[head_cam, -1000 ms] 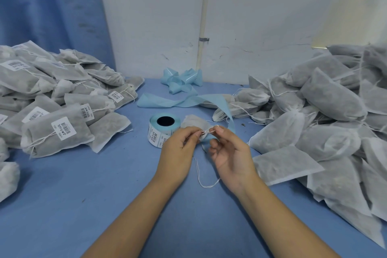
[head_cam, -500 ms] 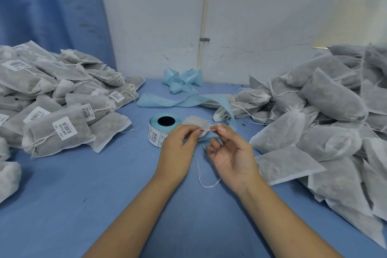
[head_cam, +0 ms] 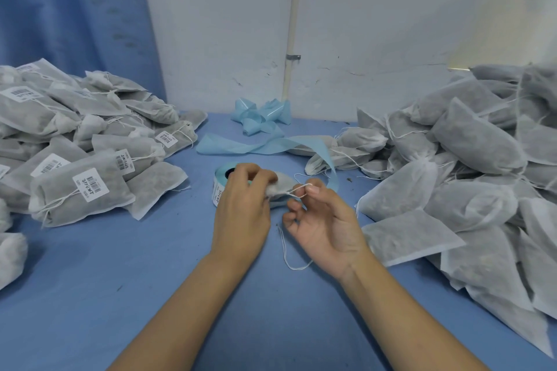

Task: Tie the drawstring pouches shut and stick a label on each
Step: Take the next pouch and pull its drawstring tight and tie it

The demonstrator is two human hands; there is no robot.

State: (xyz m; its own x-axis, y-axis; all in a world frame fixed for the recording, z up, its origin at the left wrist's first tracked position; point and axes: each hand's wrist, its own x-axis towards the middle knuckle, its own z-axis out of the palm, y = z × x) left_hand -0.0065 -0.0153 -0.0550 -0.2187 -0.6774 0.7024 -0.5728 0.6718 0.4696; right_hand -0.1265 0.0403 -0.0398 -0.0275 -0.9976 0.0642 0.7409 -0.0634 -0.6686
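At table centre, my left hand (head_cam: 241, 205) clamps the pouch (head_cam: 278, 187) neck while my right hand (head_cam: 324, 220) pinches its string (head_cam: 297, 190) between thumb and forefinger. The label roll (head_cam: 221, 182) sits just behind; labelled pouches (head_cam: 81, 190) lie left, unlabelled pouches (head_cam: 470, 178) right.

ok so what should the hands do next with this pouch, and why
Probably pull the string taut with the right hand to finish the knot: the left hand grips the pouch neck, the string is looped and slack, and no label shows on it.
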